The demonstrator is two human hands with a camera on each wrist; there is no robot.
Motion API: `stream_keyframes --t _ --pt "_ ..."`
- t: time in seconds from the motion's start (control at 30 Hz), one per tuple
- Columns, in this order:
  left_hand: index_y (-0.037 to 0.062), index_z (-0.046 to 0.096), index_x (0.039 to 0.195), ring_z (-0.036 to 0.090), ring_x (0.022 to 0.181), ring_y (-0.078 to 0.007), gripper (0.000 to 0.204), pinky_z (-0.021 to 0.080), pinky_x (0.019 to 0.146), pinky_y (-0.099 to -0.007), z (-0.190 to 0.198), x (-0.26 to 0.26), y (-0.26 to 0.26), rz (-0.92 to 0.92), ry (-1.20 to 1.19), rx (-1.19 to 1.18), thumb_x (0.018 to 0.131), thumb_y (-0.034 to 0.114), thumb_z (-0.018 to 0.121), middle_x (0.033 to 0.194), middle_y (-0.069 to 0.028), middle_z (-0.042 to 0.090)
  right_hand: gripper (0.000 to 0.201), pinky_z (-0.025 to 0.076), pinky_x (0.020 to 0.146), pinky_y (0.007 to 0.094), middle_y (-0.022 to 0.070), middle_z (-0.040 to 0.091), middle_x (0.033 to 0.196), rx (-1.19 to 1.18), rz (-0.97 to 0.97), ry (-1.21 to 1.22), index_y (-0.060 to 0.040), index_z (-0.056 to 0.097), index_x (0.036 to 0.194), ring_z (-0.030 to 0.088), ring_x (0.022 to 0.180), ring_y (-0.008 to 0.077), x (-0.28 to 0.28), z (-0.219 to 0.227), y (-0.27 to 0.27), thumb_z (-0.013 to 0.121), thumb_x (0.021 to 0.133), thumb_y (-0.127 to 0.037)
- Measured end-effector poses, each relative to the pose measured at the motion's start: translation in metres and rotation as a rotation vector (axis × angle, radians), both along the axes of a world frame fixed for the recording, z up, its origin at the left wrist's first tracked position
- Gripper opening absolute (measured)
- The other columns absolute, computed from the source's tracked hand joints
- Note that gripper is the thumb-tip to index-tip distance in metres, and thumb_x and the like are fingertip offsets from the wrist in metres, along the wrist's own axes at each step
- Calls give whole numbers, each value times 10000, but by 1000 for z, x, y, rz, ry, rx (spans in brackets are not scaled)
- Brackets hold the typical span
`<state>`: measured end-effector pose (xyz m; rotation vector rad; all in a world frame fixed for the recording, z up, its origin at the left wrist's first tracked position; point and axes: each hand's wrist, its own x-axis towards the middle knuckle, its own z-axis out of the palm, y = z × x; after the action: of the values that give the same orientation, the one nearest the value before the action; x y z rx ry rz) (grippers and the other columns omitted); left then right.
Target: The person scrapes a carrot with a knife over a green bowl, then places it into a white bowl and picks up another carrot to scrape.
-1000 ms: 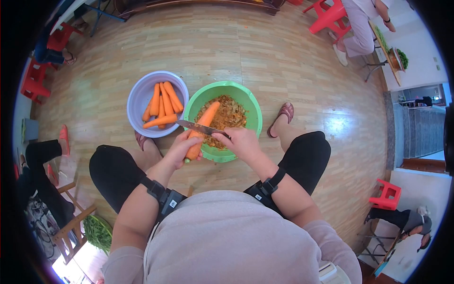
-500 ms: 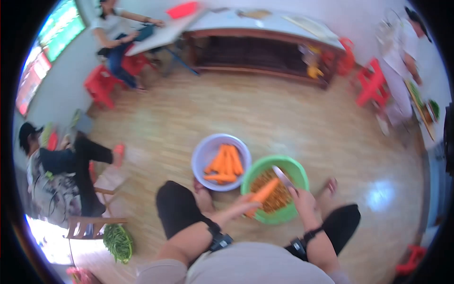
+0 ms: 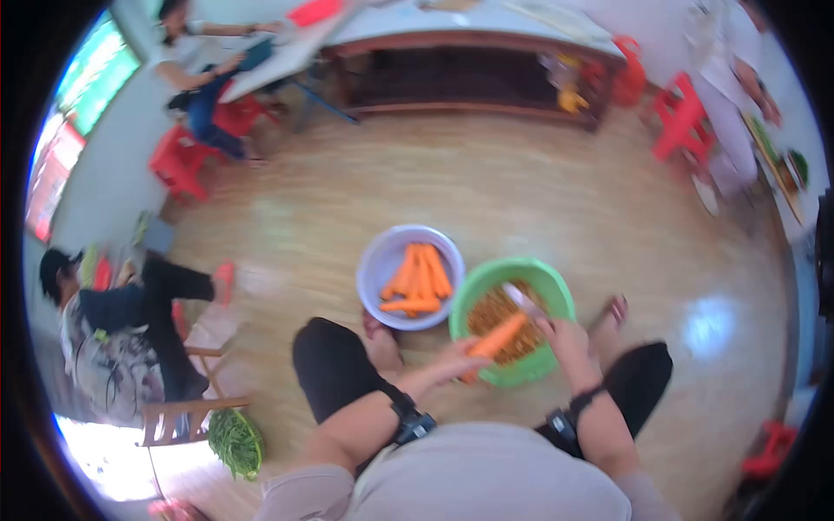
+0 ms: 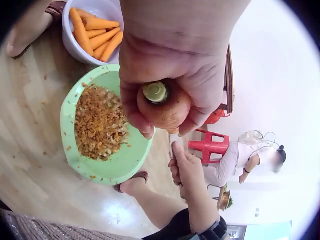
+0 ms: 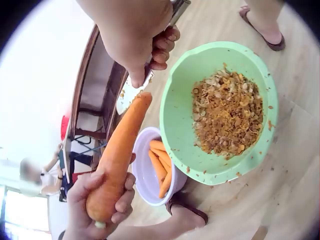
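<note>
My left hand (image 3: pixel 456 359) grips a large orange carrot (image 5: pixel 117 155) around its thick end, the stem stub toward me and the narrow tip pointing away. A knife (image 3: pixel 521 298) is in my right hand (image 5: pixel 135 37), fingers curled about its handle. Its broad blade stands close by the carrot's tip in the right wrist view. Both hands are over the green basin (image 3: pixel 566 300), which contains brown and orange scrapings (image 5: pixel 227 115). Beside it on the left, a pale purple basin (image 3: pixel 367 291) has several orange carrots (image 3: pixel 421 278) in it.
My legs straddle the basins on the wood-patterned floor (image 3: pixel 417 174). A long table (image 3: pixel 469 39) stands at the far wall. People sit at left, and another person stands at far right near red stools (image 3: pixel 678 117). Leafy greens (image 3: pixel 234 441) lie in a basket at lower left.
The head view has tilted up, showing more of the room. The knife has gone from lying across the carrot to beside its tip, blade pointing away. The left hand keeps hold of the carrot.
</note>
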<state>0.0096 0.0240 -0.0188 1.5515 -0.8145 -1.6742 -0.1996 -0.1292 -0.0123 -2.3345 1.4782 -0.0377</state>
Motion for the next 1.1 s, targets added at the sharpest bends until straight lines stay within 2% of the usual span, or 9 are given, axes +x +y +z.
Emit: stream_keyframes --t 0.07,0.13,0.23,0.4,0.57,0.63,0.77,0.97,1.1 --pt "49 543 1185 568 761 -107 471 490 607 -262 4 1 0 47 70 -28 781 228 704 941 -31 591 488 497 640 475 181 650 753 59 -92 65 -89 693 820 639 726 368 -8 -7 -5 480 873 -525" --pt "43 510 1221 565 701 -100 496 487 561 -256 8 5 -3 86 94 -36 794 225 685 917 -31 594 467 496 656 479 182 651 778 71 -170 61 -86 683 853 637 746 372 -7 -4 -1 485 875 -509" --pt "29 463 1239 578 605 -136 480 488 489 -277 24 7 -7 175 126 129 819 186 636 855 -59 576 429 498 626 456 175 647 759 -17 -115 -95 -94 679 869 634 720 364 2 11 7 486 892 -476" --pt "36 448 1234 577 586 -161 475 485 477 -282 21 8 -11 230 193 156 820 180 632 882 -86 567 414 493 555 432 144 622 652 124 82 -288 -103 672 805 623 619 329 19 31 28 525 876 -484" --pt "42 454 1229 580 620 -160 479 482 488 -282 25 5 -15 234 207 167 807 167 642 929 -86 570 443 480 511 409 115 606 602 47 251 -220 -104 653 710 612 569 305 30 37 48 540 858 -506" --pt "39 457 1236 576 629 -156 497 477 486 -279 23 3 -14 230 87 133 794 155 653 959 -86 567 436 480 515 409 119 609 607 36 285 -238 -108 670 734 612 569 307 27 35 43 539 858 -506" --pt "30 454 1251 572 629 -152 525 477 493 -276 31 5 -15 247 132 82 784 148 662 951 -79 563 441 484 528 410 133 620 635 38 171 -288 -110 686 770 620 594 313 22 28 28 534 857 -514" --pt "46 452 1236 569 601 -134 485 453 465 -254 29 5 -13 122 103 69 799 146 635 909 -57 543 461 497 574 432 151 642 687 21 -59 -46 -104 693 832 636 649 330 0 15 -1 498 876 -520" --pt "43 449 1241 567 600 -136 497 452 469 -255 30 6 -12 188 116 81 796 151 641 899 -54 540 457 497 575 432 153 640 686 38 -26 -147 -115 694 824 634 647 333 9 25 17 500 873 -526"
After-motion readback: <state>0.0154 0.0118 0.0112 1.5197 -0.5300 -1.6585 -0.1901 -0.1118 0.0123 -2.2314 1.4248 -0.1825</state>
